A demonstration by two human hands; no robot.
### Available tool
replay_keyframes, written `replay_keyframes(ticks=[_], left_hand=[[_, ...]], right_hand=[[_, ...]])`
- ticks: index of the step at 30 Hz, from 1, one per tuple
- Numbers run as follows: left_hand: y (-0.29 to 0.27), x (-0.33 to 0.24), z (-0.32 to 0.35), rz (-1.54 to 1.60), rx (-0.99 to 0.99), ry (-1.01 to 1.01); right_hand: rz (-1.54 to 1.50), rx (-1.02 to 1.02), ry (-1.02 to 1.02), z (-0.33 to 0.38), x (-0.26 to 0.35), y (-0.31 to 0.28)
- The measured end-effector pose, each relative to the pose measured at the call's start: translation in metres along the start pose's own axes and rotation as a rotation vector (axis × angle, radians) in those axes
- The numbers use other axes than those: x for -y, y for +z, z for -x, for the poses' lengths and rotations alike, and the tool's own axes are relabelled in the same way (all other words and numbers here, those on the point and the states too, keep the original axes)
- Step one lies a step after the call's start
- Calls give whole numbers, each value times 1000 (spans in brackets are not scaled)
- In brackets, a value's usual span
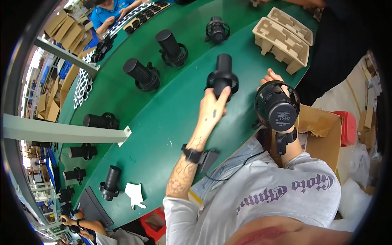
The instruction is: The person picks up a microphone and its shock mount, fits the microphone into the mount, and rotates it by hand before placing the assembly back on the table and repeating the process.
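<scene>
Worktop: a long green worktop [163, 118] curves away in front of me, with stacked cardboard boxes [65, 30] at its far left.
Left hand: my left hand [213, 109] reaches out over the worktop; its grip is closed around the lower end of a black cylindrical microphone [222, 75], fingers wrapped about the body just below its ring mount.
Left microphone position: held near the worktop surface, tilted, its upper end pointing away from me.
Right hand: my right hand [272, 79] is mostly hidden behind a second black microphone in a round shock mount [277, 107]; the fingertips show above the mount's rim, so the grip is closed on it.
Right microphone position: lifted off the worktop at its near edge, flat end facing the camera.
Nearby items: more black microphones [171, 47] stand in a row along the worktop; two moulded pulp trays [281, 41] lie at the far right; a white cloth [134, 194] lies near the left edge.
Other people: a person in a blue shirt [108, 12] works at the far end.
</scene>
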State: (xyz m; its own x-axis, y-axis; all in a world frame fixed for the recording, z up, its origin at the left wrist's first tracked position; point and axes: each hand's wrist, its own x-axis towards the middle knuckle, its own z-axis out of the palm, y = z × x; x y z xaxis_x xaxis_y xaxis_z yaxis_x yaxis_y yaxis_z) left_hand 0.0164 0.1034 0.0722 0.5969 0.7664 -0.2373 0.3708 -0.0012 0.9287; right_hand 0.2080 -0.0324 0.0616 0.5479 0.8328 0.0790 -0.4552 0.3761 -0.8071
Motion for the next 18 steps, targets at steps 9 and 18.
replay_keyframes(ticks=[9, 18], left_hand=[[17, -41, -17, -264, -226, 537], [-51, -28, 63, 441, 233, 115]], right_hand=[[-164, -242, -96, -41, 25, 27], [469, 395, -290, -97, 44, 139]])
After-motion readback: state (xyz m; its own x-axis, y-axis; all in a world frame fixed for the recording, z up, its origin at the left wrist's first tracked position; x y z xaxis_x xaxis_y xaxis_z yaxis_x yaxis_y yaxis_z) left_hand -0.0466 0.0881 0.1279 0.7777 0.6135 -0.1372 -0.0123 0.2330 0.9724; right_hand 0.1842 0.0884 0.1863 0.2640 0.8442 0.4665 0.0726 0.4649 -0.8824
